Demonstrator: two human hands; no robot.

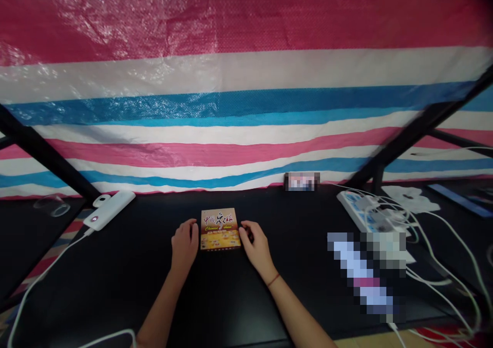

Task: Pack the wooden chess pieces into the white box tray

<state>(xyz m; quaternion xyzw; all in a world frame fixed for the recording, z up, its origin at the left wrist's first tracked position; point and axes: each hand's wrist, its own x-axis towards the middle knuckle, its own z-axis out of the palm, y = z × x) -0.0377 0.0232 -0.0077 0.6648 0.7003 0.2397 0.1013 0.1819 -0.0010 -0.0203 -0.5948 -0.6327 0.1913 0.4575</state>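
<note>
A small square Chinese chess box (220, 229) lies on the black table, its brown and yellow printed top facing up. Just left of it rests my left hand (185, 243), fingers loosely bent and pointing away from me, with a thin gap to the box. On the other side, my right hand (257, 243) lies close to the box's right edge, thumb and forefinger apart. Whether its fingertips touch the box I cannot tell. Nothing shows in either hand. A thin reddish band circles my right wrist.
A white power bank (111, 212) with a cable lies at the left. To the right are a white power strip (354, 209), tangled cables and a blurred phone-like object (362, 276). Another blurred object (302, 181) stands against the striped sheet (231, 158). Black frame bars slant up both sides.
</note>
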